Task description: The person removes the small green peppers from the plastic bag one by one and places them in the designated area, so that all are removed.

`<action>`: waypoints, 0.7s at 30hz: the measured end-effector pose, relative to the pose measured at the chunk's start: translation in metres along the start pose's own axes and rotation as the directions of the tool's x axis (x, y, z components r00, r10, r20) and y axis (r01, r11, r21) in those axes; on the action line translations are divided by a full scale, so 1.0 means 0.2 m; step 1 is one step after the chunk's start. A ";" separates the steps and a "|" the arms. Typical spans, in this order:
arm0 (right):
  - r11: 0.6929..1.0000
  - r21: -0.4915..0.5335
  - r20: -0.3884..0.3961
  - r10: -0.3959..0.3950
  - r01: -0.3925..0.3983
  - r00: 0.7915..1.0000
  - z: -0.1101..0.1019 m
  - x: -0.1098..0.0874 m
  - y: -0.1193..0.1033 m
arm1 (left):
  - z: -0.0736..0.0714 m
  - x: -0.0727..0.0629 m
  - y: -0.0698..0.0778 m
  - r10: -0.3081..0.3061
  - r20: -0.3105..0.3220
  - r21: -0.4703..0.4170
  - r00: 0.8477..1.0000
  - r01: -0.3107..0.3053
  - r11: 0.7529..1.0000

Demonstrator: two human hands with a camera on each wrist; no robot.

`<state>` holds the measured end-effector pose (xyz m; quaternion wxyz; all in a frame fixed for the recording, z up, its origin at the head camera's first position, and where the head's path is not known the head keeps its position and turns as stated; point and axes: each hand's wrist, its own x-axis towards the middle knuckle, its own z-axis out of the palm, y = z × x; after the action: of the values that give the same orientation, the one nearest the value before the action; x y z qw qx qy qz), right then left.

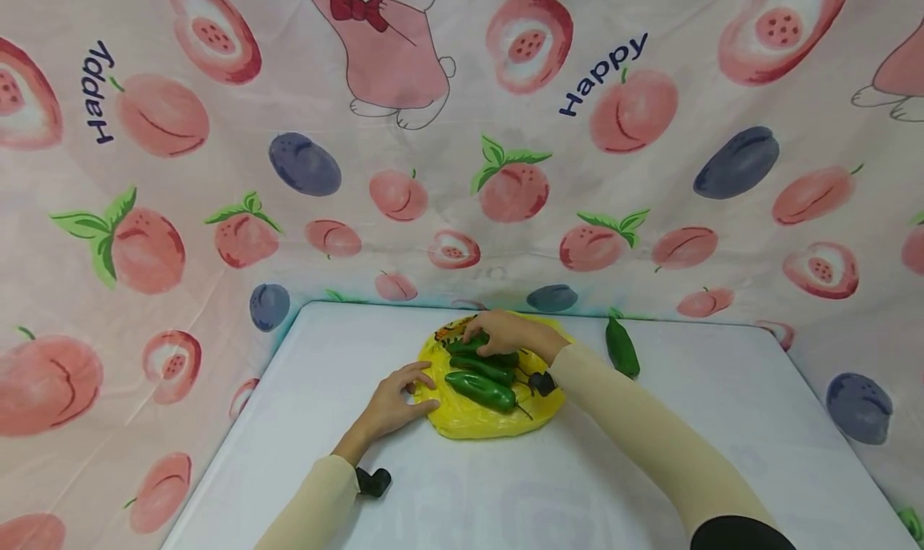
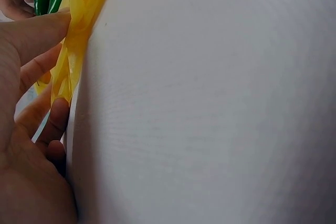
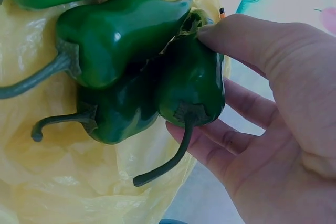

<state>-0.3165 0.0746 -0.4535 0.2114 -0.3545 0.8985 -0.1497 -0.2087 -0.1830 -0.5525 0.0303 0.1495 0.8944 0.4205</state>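
Several glossy green peppers (image 1: 481, 392) lie side by side on a yellow plastic bag (image 1: 462, 426) on the white table. At the far side of this group my right hand (image 1: 500, 331) grips one green pepper (image 3: 191, 82), thumb on one side and fingers on the other. Its curved stem points away from the palm. Two other peppers lie against it in the right wrist view, one the upper pepper (image 3: 123, 40). My left hand (image 1: 393, 398) rests at the bag's left edge, its spread fingertips touching the yellow plastic.
A single green pepper (image 1: 622, 347) lies apart on the white table (image 1: 722, 422), right of the bag near the back edge. Behind the table hangs a cloth (image 1: 447, 149) printed with peaches. Small black devices sit at both wrists, one the left device (image 1: 373, 482).
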 end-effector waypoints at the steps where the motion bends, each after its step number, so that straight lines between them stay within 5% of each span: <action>1: 1.000 -0.001 -0.001 -0.004 0.004 1.000 0.00 0.00 0.00 | 0.00 0.00 0.00 -0.003 0.001 -0.002 1.000 0.003 1.000; 21: 1.000 0.017 -0.015 -0.025 0.025 1.000 -0.02 -0.07 -0.01 | 0.00 -0.01 0.01 0.005 0.000 0.005 1.000 -0.005 1.000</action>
<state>-0.3086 0.0836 -0.4460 0.2061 -0.3629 0.8941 -0.1626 -0.2072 -0.1827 -0.5505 0.0287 0.1519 0.8950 0.4183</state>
